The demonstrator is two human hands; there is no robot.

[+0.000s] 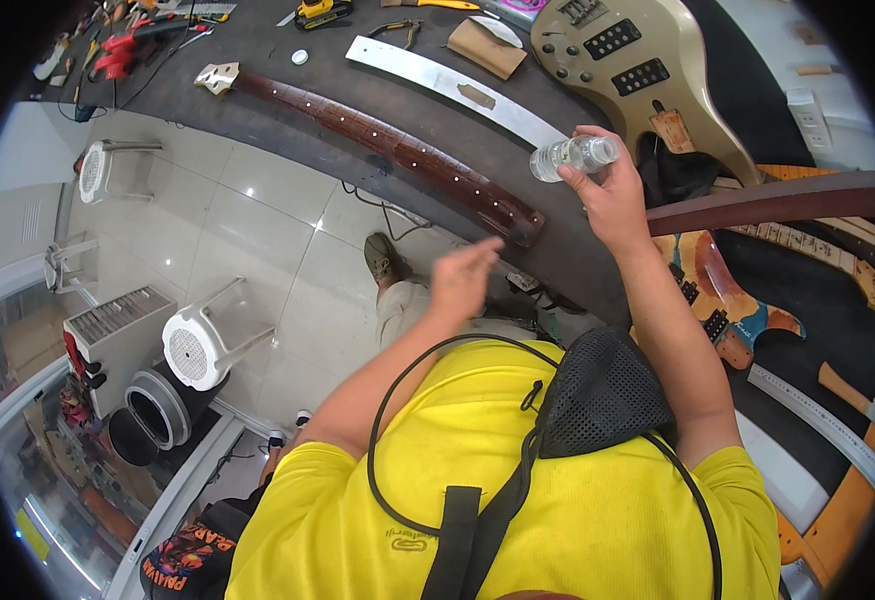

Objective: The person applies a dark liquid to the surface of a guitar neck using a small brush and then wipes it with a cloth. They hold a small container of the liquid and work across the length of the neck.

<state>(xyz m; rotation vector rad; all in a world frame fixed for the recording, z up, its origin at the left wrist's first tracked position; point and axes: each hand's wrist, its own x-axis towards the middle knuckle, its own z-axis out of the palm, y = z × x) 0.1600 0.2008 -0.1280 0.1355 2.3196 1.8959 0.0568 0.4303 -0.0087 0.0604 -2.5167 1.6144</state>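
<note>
In my right hand [613, 195] is a small clear plastic bottle [563, 158], lying nearly sideways above the bench with its neck toward the right. The bottle's mouth looks uncapped. My left hand [465, 280] is at the bench's near edge, fingers stretched toward the wide end of a dark reddish-brown guitar neck [398, 150]. Slight blur covers those fingers, and nothing shows in them. Pale dots run along the neck, which lies diagonally with its light headstock [218, 78] at the far left. Whether my left fingertips touch it is unclear.
Beyond the neck lie a long metal straightedge [448, 85], pliers [398, 33] and a small white cap [300, 57]. A gold guitar body [623, 70] rests at the back right. Another dark neck [778, 203] juts in from the right. White stools [193, 350] stand on the floor at left.
</note>
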